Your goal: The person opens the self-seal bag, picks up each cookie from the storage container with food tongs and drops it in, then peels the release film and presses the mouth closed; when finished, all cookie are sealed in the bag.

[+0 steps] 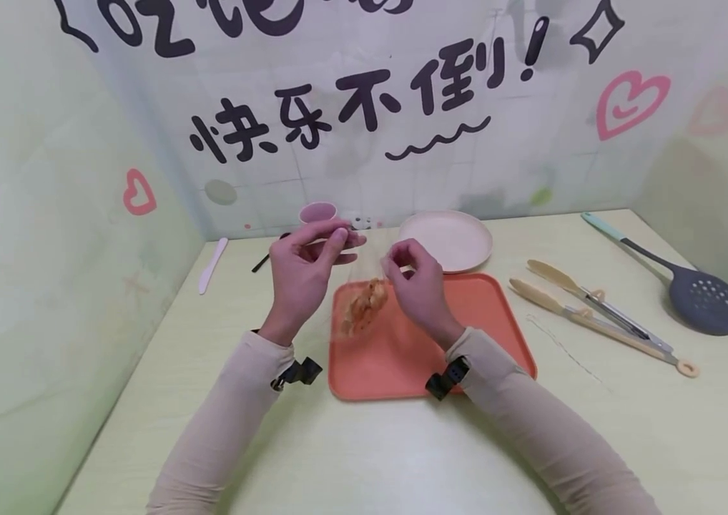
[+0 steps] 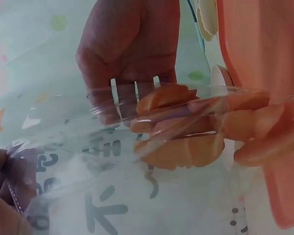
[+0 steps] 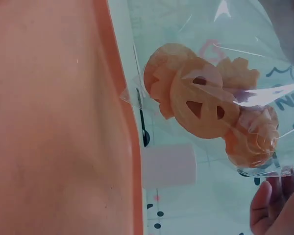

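A clear plastic bag (image 3: pixel 220 44) holds several orange-brown food pieces (image 3: pixel 201 98); one round piece has cut-out holes like a face. In the head view, the bag hangs between both hands, its contents (image 1: pixel 365 306) over the orange tray (image 1: pixel 377 379). My left hand (image 1: pixel 309 272) pinches an upper edge of the bag, seen at the lower left of the left wrist view. Opposite it, the fingertips of my right hand (image 1: pixel 418 282) pinch the other side. The left wrist view shows the right hand (image 2: pixel 132 54) partly behind the film.
Behind the tray are a pale plate (image 1: pixel 448 239) and a pink cup (image 1: pixel 317 212). Tongs (image 1: pixel 596 315) and a slotted turner (image 1: pixel 705 300) lie on the right. A pale knife (image 1: pixel 212 266) is at the left. Printed walls (image 1: pixel 338 172) enclose the table's back and sides.
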`<control>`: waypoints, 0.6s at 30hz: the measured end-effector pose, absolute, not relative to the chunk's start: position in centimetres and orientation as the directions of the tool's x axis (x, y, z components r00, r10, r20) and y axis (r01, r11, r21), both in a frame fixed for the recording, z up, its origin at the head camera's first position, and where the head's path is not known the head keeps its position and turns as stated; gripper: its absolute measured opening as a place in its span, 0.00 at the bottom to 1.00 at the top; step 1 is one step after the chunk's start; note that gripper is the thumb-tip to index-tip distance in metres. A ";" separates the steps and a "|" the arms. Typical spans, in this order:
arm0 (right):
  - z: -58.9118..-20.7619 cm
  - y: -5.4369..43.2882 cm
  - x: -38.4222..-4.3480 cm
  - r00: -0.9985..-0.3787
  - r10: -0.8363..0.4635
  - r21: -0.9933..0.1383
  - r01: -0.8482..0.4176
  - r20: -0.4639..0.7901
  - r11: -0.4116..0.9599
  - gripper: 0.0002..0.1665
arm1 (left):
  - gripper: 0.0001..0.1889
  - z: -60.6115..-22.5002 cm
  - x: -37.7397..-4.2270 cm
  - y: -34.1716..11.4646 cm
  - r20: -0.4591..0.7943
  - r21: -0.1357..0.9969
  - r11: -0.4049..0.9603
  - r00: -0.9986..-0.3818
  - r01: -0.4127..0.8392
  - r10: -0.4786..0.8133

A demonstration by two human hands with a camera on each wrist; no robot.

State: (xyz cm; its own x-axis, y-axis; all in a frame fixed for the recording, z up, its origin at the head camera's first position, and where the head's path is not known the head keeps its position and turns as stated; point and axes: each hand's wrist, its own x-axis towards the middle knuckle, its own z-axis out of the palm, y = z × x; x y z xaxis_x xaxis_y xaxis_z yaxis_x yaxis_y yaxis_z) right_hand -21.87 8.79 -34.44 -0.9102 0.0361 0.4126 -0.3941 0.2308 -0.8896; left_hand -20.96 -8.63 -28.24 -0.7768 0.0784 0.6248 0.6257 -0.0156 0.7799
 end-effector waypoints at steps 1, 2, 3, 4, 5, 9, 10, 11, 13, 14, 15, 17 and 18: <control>-34.4 8.7 -21.9 -0.901 0.032 -0.881 -0.414 0.432 0.230 0.07 | 0.11 -28.2 -20.9 -8.8 0.628 0.777 -0.011 -0.774 0.629 0.079; -34.4 8.7 -22.0 -0.895 0.030 -0.876 -0.430 0.446 0.218 0.07 | 0.12 -28.2 -20.9 -8.9 0.635 0.771 -0.010 -0.769 0.636 0.079; -34.3 8.8 -22.0 -0.890 0.032 -0.874 -0.441 0.456 0.202 0.07 | 0.12 -28.1 -20.9 -9.1 0.643 0.765 -0.011 -0.762 0.644 0.078; -34.2 9.0 -22.0 -0.886 0.031 -0.874 -0.450 0.463 0.183 0.08 | 0.12 -28.1 -20.9 -9.3 0.650 0.759 -0.013 -0.757 0.651 0.067; -34.2 9.3 -22.0 -0.886 0.030 -0.877 -0.453 0.463 0.159 0.09 | 0.12 -28.1 -20.9 -9.6 0.661 0.750 -0.015 -0.748 0.662 0.053; -33.3 11.1 -21.7 -0.874 -0.026 -0.871 -0.485 0.485 0.076 0.10 | 0.10 -28.4 -21.2 -10.8 0.685 0.729 0.017 -0.729 0.684 -0.020; -32.9 11.6 -21.5 -0.860 -0.049 -0.857 -0.510 0.507 0.075 0.10 | 0.10 -28.6 -21.3 -11.1 0.683 0.730 0.038 -0.729 0.682 -0.034; -32.5 12.1 -21.3 -0.842 -0.075 -0.839 -0.539 0.534 0.082 0.09 | 0.10 -28.9 -21.5 -11.3 0.681 0.732 0.065 -0.731 0.678 -0.042; -31.4 13.0 -20.8 -0.786 -0.124 -0.777 -0.618 0.606 0.118 0.05 | 0.10 -29.6 -21.8 -11.6 0.664 0.747 0.070 -0.747 0.661 -0.037; -30.8 13.5 -20.6 -0.752 -0.143 -0.738 -0.659 0.643 0.146 0.03 | 0.11 -29.9 -22.0 -11.7 0.651 0.759 0.048 -0.759 0.650 -0.023; -30.1 13.9 -20.3 -0.716 -0.157 -0.693 -0.698 0.681 0.177 0.03 | 0.11 -30.3 -22.2 -11.7 0.636 0.771 0.008 -0.771 0.636 0.000; -28.6 14.5 -19.9 -0.635 -0.190 -0.591 -0.769 0.748 0.244 0.05 | 0.10 -30.9 -22.4 -11.9 0.601 0.799 -0.093 -0.797 0.595 0.061; -27.9 14.8 -19.6 -0.594 -0.209 -0.533 -0.797 0.777 0.284 0.07 | 0.09 -31.2 -22.5 -11.9 0.579 0.813 -0.150 -0.810 0.563 0.097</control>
